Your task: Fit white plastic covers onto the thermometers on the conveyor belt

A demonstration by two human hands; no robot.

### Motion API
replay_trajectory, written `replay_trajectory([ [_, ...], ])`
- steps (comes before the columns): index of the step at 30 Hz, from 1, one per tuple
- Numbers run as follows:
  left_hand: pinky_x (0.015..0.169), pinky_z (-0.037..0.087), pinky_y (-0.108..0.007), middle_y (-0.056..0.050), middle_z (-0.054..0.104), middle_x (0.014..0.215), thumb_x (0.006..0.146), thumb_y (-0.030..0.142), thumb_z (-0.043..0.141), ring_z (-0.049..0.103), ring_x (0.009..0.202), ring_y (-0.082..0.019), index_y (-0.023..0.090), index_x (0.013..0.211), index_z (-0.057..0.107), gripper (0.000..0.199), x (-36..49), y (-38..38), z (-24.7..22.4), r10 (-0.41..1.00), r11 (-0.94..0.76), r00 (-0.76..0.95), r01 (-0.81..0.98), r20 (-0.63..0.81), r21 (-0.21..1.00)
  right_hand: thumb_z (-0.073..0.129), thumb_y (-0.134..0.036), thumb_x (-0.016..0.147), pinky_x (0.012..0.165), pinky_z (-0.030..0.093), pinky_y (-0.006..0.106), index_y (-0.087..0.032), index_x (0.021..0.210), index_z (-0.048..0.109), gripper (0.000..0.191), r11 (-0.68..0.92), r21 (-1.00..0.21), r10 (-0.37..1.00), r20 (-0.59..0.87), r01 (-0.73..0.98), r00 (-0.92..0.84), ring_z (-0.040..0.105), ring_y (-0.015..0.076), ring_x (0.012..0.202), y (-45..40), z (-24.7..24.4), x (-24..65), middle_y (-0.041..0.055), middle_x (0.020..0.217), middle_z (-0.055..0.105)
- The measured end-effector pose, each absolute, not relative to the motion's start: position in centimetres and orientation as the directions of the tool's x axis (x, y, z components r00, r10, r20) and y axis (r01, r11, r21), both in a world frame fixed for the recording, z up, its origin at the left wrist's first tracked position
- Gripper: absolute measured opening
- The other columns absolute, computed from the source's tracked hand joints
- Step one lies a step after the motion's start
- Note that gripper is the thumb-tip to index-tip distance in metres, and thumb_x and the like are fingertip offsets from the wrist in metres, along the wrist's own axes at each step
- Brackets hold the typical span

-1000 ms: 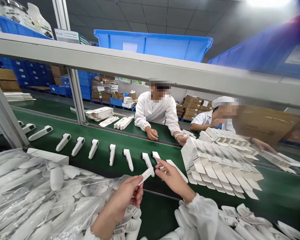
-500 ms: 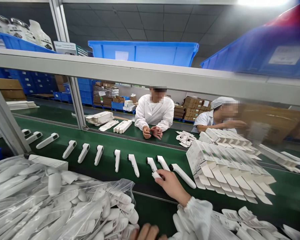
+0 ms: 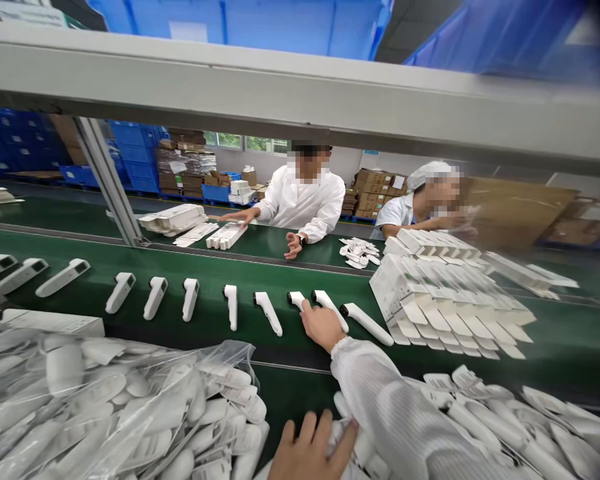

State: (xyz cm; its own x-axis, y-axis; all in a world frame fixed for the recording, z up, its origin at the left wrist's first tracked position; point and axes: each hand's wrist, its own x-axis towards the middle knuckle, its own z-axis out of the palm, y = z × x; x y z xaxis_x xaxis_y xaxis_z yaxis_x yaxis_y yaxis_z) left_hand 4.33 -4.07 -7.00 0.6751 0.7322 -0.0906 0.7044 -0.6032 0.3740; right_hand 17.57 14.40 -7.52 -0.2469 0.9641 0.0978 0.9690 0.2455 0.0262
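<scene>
My right hand (image 3: 324,325) reaches over the green conveyor belt, its fingers closed at the handle of a white infrared thermometer (image 3: 295,298). Most of that handle is hidden under the hand. Two more thermometers lie just right of it, one against the hand (image 3: 326,302) and one farther along (image 3: 367,324). Low in the view, my left hand (image 3: 311,448) is palm down with fingers spread. It is over the edge of a heap of white plastic parts (image 3: 495,427) and appears to hold nothing.
More thermometers (image 3: 156,298) form a row along the belt (image 3: 300,273). Open white boxes (image 3: 445,310) stand stacked to the right. A clear bag of white parts (image 3: 105,407) fills the lower left. A metal shelf beam (image 3: 300,100) crosses above. Two co-workers stand beyond (image 3: 305,200), (image 3: 397,213).
My right hand has moved up and farther onto the thermometer. My left hand has risen into view with fingers spread. The camera has tilted down, and a co-worker's hand has moved to the flat boxes.
</scene>
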Motion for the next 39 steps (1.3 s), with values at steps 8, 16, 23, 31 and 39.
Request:
replay_trajectory([
  [8, 0.076, 0.053, -0.04, -0.009, 0.059, 0.116, 0.085, 0.009, 0.042, 0.056, 0.106, -0.032, 0.029, 0.129, 0.053, 0.05, 4.6, -4.1, -5.8, 0.82, -0.522, 0.564, 0.804, -0.092, 0.285, 0.049, -0.032, 0.105, 0.086, 0.048, 0.028, -0.021, 0.123, 0.06, 0.024, 0.34, -0.194, 0.937, 0.152, 0.92, -0.314, 0.062, 0.0217, 0.105, 9.7, -2.7, 21.9, 0.0064, 0.115, 0.065],
  [16, 0.078, 0.042, -0.028, -0.003, 0.064, 0.11, 0.09, 0.019, 0.044, 0.061, 0.098, -0.022, 0.027, 0.113, 0.049, 0.025, 4.3, -3.1, -4.5, 0.948, -0.168, 0.313, 0.643, -0.056, 0.747, 0.063, -0.04, 0.096, 0.08, 0.052, 0.024, -0.026, 0.127, 0.064, 0.034, 0.371, -0.837, 0.8, 0.067, 0.402, -0.597, 0.064, 0.0173, 0.093, 0.3, -0.6, 25.1, 0.0032, 0.114, 0.065],
  [23, 0.064, 0.037, -0.024, 0.002, 0.062, 0.077, 0.075, 0.03, 0.064, 0.056, 0.073, -0.018, 0.023, 0.091, 0.056, 0.02, 4.7, -0.7, -3.9, 0.923, 0.016, 0.356, 0.347, -0.147, 0.938, 0.05, -0.034, 0.103, 0.09, 0.044, 0.031, -0.023, 0.102, 0.069, 0.022, 0.643, -0.558, 0.713, 0.185, 0.524, -0.677, 0.056, 0.0205, 0.101, 0.6, -1.5, 24.6, 0.0063, 0.105, 0.063],
  [31, 0.053, 0.035, -0.019, 0.006, 0.045, 0.071, 0.067, 0.038, 0.075, 0.046, 0.06, -0.01, 0.022, 0.089, 0.05, 0.037, 3.5, 3.8, -3.1, 0.886, 0.365, -0.029, -0.572, -0.463, 0.735, 0.055, -0.024, 0.096, 0.065, 0.044, 0.024, -0.02, 0.097, 0.061, 0.008, 0.285, -0.709, 0.951, 0.129, 0.644, -0.28, 0.058, 0.0173, 0.072, 6.6, -3.3, 22.8, -0.0006, 0.081, 0.062],
  [39, 0.048, 0.034, -0.02, 0.006, 0.037, 0.068, 0.075, 0.039, 0.066, 0.041, 0.057, -0.01, 0.023, 0.08, 0.046, 0.026, 2.9, 4.7, -3.6, 0.872, 0.355, -0.051, -0.619, -0.487, 0.701, 0.054, -0.013, 0.092, 0.078, 0.05, 0.032, -0.015, 0.143, 0.039, 0.054, 0.262, -0.156, 0.962, 0.117, 0.952, -0.246, 0.064, 0.0281, 0.096, 10.6, -7.7, 19.3, 0.0135, 0.115, 0.062],
])
